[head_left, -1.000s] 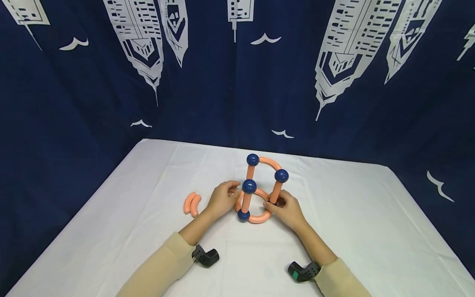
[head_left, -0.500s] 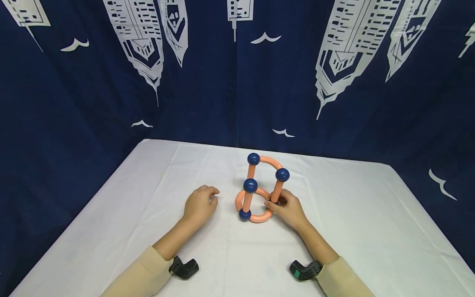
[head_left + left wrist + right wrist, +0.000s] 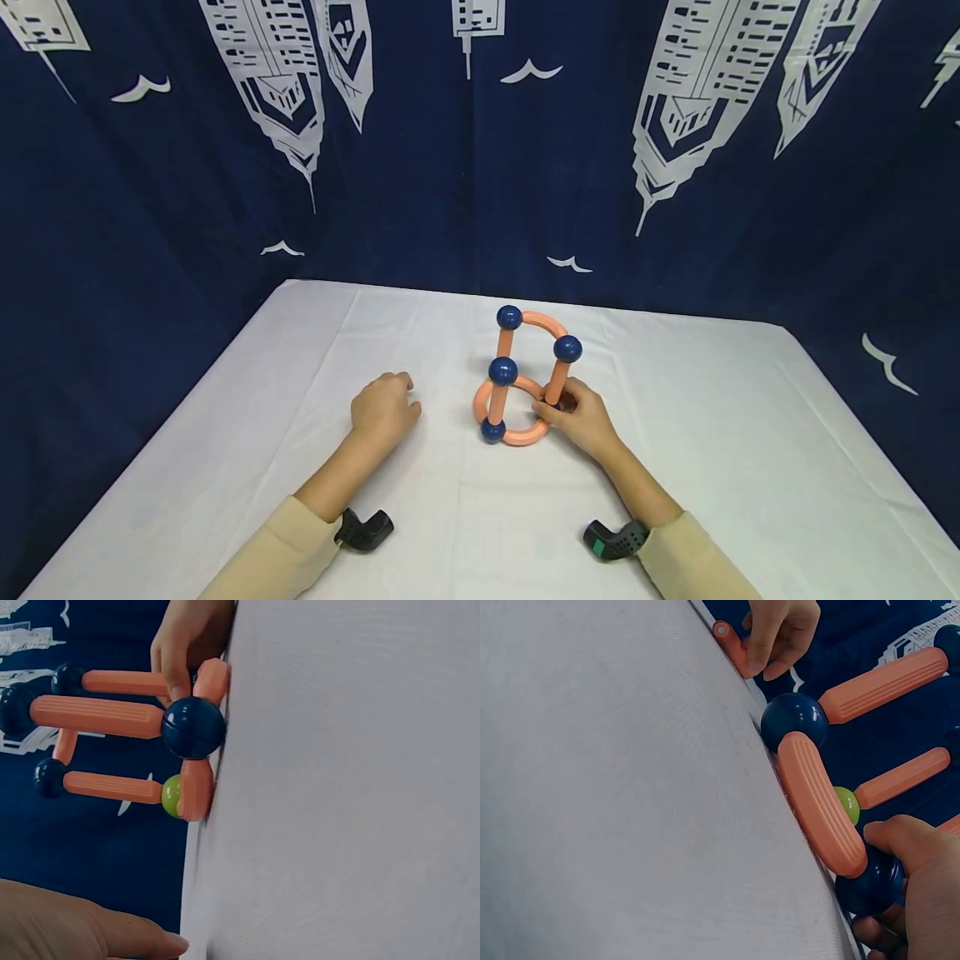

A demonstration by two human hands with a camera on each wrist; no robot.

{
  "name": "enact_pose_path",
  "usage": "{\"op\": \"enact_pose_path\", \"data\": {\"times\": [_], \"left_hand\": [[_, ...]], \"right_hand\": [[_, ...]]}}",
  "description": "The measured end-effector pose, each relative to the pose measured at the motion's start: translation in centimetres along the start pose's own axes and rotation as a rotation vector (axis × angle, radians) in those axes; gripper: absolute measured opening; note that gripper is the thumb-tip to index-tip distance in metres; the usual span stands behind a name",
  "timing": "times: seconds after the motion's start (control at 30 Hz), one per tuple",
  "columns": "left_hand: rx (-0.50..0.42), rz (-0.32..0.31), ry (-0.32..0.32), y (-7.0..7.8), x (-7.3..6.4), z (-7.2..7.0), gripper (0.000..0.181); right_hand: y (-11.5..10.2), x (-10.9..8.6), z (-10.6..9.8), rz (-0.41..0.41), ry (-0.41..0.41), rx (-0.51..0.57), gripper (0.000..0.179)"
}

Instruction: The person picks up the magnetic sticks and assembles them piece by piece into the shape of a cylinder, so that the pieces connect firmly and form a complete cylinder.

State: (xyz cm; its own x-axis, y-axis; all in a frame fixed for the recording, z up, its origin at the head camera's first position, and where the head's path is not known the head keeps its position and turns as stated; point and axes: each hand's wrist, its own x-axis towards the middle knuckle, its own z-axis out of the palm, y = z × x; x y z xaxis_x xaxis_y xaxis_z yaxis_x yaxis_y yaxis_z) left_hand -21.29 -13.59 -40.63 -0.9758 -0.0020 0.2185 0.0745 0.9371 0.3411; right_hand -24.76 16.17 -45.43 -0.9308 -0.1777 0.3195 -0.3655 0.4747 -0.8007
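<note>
A magnetic ball-and-rod structure (image 3: 498,404) stands on the table, with a ring of curved orange rods below, straight orange uprights and blue balls on top. One curved rod (image 3: 546,322) joins two top balls. A green ball (image 3: 847,804) shows in its base. My right hand (image 3: 585,419) grips the blue ball (image 3: 871,883) at the base's right corner, thumb over it and fingers curled behind. My left hand (image 3: 381,410) is low over the table left of the structure. In the right wrist view its thumb overlaps a loose curved orange rod (image 3: 731,646); whether it pinches it is unclear.
A white cloth (image 3: 675,433) covers the table. Behind it hangs a dark blue curtain (image 3: 465,183) with white building and bird prints. Black camera mounts (image 3: 363,531) sit on both wrists, by the beige sleeves.
My left hand has left the structure and moved left, over the spot where two loose curved rods lay; the head view hides them now. My right hand keeps its grip at the base.
</note>
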Motion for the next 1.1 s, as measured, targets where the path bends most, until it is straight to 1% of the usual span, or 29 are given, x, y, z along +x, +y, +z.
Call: {"op": "enact_pose_path", "data": {"times": [0.13, 0.2, 0.43, 0.47, 0.57, 0.67, 0.77, 0.9, 1.0, 1.1], "left_hand": [[0.029, -0.01, -0.001, -0.3, 0.0, -0.3, 0.029], [0.038, -0.017, -0.012, -0.4, 0.1, -0.4, 0.029], [0.057, -0.037, -0.063, -0.7, 0.2, -0.1, 0.012], [0.058, -0.044, -0.067, -0.6, 0.2, -0.1, 0.012], [0.062, -0.057, -0.074, -0.6, 0.3, 0.0, 0.019], [0.058, -0.051, -0.075, -0.5, 0.3, 0.0, 0.023], [0.001, -0.041, -0.083, -0.3, 0.3, -0.1, 0.019], [-0.137, -0.047, -0.109, 0.1, 0.5, -0.4, 0.015], [-0.228, -0.046, -0.112, 0.6, 1.0, -0.8, 0.014], [-0.293, -0.036, -0.097, 1.4, 1.7, -1.4, 0.016]], "right_hand": [[-0.1, 0.0, 0.0, -0.008, -0.002, 0.008, 0.025], [0.0, 0.0, 0.0, -0.007, -0.002, 0.004, 0.025], [0.0, 0.0, 0.1, -0.007, 0.001, -0.01, 0.026], [0.0, 0.0, 0.1, -0.005, 0.0, -0.012, 0.026], [-0.1, 0.0, 0.1, 0.003, -0.003, -0.013, 0.026], [-0.1, 0.0, 0.0, 0.005, -0.004, -0.018, 0.026], [-0.1, 0.0, -0.1, 0.004, 0.0, -0.018, 0.026], [0.1, 0.0, -0.1, -0.006, 0.002, -0.016, 0.027], [0.1, 0.0, 0.0, -0.023, 0.0, -0.014, 0.026], [0.1, 0.0, 0.0, -0.038, 0.001, -0.009, 0.026]]}}
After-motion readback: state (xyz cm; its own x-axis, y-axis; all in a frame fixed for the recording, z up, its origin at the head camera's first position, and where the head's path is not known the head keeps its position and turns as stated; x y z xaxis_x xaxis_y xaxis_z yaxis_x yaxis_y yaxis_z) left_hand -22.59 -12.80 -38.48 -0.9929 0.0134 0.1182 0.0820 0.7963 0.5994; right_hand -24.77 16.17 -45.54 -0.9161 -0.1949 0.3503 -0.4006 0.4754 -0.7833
